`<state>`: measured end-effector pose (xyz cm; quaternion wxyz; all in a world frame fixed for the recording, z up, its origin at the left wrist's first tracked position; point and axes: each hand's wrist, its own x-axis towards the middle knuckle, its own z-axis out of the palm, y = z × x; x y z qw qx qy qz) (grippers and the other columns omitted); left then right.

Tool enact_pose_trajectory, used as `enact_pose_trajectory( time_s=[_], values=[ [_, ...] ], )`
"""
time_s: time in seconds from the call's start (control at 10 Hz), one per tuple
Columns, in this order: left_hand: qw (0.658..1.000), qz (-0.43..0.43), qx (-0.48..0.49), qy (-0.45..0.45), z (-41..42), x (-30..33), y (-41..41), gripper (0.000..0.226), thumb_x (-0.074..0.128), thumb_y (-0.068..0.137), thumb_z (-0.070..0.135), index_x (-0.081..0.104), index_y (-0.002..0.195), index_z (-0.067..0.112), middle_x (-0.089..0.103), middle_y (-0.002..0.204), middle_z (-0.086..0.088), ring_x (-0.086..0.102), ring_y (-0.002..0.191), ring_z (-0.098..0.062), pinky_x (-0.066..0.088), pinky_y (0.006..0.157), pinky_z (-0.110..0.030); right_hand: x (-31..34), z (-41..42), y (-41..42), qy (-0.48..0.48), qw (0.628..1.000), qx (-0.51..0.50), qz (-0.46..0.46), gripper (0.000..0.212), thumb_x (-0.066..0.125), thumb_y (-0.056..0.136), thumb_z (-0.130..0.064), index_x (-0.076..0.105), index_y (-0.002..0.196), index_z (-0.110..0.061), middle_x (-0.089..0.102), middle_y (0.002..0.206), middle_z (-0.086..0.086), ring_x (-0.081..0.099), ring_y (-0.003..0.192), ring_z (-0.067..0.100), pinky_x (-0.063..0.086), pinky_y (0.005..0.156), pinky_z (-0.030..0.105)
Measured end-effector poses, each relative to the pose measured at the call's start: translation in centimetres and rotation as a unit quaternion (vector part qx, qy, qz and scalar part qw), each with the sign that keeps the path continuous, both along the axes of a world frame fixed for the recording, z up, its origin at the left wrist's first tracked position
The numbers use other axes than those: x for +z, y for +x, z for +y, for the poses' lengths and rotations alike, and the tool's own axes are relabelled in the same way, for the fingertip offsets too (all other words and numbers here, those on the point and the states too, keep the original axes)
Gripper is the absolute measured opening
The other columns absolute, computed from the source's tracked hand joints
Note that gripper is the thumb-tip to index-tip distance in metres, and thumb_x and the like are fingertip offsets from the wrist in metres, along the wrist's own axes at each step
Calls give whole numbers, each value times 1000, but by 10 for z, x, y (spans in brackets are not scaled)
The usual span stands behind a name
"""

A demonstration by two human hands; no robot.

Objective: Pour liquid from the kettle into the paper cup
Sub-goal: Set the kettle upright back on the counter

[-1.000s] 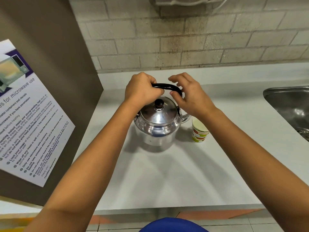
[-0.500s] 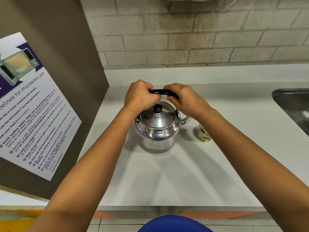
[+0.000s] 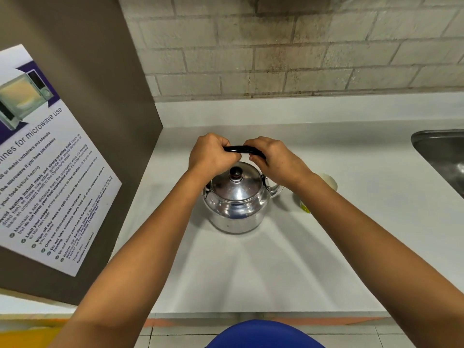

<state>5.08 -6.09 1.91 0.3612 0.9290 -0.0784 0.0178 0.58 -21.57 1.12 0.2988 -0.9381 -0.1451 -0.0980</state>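
A shiny metal kettle [image 3: 236,204] with a black lid knob stands on the white counter [image 3: 263,267], spout pointing right. My left hand [image 3: 211,154] grips the left end of its black arched handle. My right hand [image 3: 273,156] grips the right end of that same handle. The paper cup [image 3: 329,180] stands just right of the spout, mostly hidden behind my right forearm; only its rim and a strip of its printed side show.
A brown panel with a microwave guideline poster [image 3: 42,156] walls off the left side. A steel sink [image 3: 444,156] sits at the right edge. A brick wall [image 3: 301,54] runs behind the counter. Tiled floor lies below the counter's front edge.
My right hand has closed around the kettle's handle; a second ago its fingers were loose beside it. My right forearm now covers most of the cup. The kettle has stayed on the counter.
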Motion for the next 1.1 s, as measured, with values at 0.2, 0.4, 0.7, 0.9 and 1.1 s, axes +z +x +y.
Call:
enact_pose_trajectory(
  time_s=[0.2,0.4,0.7,0.9,1.1],
  values=[
    [1000,13,8,-4,-1,-7,2,32,68,61,19,48,37,20,42,38,7,39,39,-12,28,42,-18,-5,0,3,-8,1000,1,7,32,52,87,-7,55,118,-10,62,107,15,58,93,27,43,78,28],
    [1000,22,-1,-5,0,-12,4,30,69,62,20,50,39,21,46,42,5,43,42,-14,32,44,-19,-12,0,6,-7,1000,0,12,31,53,86,-8,56,117,-10,63,105,14,58,91,28,44,77,30],
    [1000,8,0,-5,1,-15,2,31,69,62,22,49,39,24,45,41,8,44,42,-12,30,43,-20,-19,0,8,4,1000,-4,8,31,52,86,-8,56,117,-10,63,104,13,57,90,25,39,76,25],
    [1000,-19,-6,5,3,-15,-2,31,67,65,21,47,42,25,44,42,8,44,44,-14,29,42,-20,-24,0,6,23,1000,-11,4,34,50,87,-6,54,120,-11,62,108,14,58,93,25,39,77,24],
    [996,-23,-45,74,6,-7,-8,8,63,67,29,60,73,31,55,61,12,57,69,-20,39,53,-22,-23,-2,-3,22,999,-23,10,44,54,83,-11,49,127,-14,60,116,12,55,105,27,40,85,27]
  ],
)
